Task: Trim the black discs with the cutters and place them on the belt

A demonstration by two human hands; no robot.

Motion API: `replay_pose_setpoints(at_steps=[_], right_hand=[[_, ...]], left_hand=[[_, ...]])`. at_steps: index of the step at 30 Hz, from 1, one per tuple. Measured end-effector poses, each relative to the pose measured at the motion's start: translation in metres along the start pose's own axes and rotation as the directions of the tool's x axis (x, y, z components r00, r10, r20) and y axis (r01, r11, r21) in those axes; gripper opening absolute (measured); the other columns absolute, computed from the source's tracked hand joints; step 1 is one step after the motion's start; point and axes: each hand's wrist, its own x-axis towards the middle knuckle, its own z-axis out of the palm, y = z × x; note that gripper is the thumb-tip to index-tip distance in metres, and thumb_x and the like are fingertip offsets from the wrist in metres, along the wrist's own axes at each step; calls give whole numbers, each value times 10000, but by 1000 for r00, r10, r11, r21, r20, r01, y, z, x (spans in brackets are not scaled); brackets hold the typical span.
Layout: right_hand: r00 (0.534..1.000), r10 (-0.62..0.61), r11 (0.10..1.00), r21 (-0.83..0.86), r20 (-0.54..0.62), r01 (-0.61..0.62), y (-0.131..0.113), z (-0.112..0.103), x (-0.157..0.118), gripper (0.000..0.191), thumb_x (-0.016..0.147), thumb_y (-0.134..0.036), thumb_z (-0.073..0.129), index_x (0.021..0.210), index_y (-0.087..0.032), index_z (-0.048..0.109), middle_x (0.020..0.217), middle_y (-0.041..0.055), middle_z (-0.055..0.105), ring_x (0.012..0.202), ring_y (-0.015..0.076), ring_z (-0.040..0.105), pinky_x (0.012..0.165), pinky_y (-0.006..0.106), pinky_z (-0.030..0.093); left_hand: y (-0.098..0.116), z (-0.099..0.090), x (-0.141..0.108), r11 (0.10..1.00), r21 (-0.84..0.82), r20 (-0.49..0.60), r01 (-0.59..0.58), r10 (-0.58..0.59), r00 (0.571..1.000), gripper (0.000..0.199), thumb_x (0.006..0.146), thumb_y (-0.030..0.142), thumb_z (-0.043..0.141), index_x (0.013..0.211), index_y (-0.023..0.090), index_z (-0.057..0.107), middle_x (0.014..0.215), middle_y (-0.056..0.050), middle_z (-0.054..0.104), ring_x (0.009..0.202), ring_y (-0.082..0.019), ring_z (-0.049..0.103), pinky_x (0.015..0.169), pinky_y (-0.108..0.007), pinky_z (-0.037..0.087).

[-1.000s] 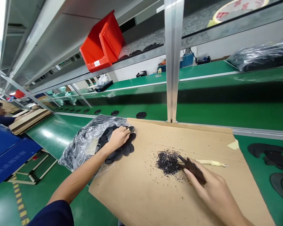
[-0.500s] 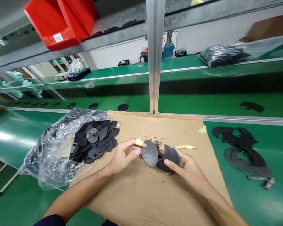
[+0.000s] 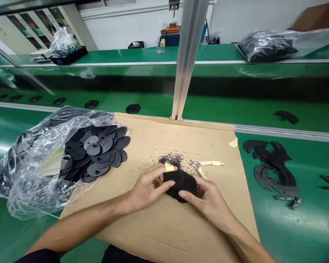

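Both of my hands meet over the cardboard sheet, closed on black parts. My left hand, with yellow tape round one finger, pinches a black oval disc at its left side. My right hand grips a curved black piece that lies against the disc; their exact joint is hidden. Just beyond the fingers is a heap of small black crumbs. Yellow-handled nippers lie on the cardboard beyond my right hand, jaws toward the crumbs.
A clear plastic bag spills many black oval discs at the left. Curved black parts and a small metal piece lie at the right. A metal post rises behind the cardboard. Several discs line the green strip behind.
The oval disc in my left hand has moved right and turned, and now rests against the piece in my right hand. The nippers and crumbs are less covered. The camera view has tilted down.
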Motion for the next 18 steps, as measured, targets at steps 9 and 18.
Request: replay_pose_setpoints(at_steps=[9, 18], right_hand=[[999, -48, 999, 25, 1, 48, -2, 4, 0, 390, 791, -492, 763, 1031, -191, 700, 834, 15, 657, 729, 157, 599, 660, 280, 532], [983, -182, 976, -130, -34, 177, -4, 5, 0, 245, 896, -455, 663, 914, -211, 651, 787, -6, 585, 721, 149, 538, 642, 259, 479]], left_hand=[[0, -3, 1, 996, 26, 24, -87, 87, 996, 293, 946, 196, 634, 1232, 136, 657, 915, -71, 706, 667, -112, 598, 577, -234, 546], [1, -4, 0, 976, 34, 87, -216, 212, 973, 333, 956, 131, 602, 1289, 147, 614, 1149, -115, 722, 1074, -184, 682, 907, -317, 602]])
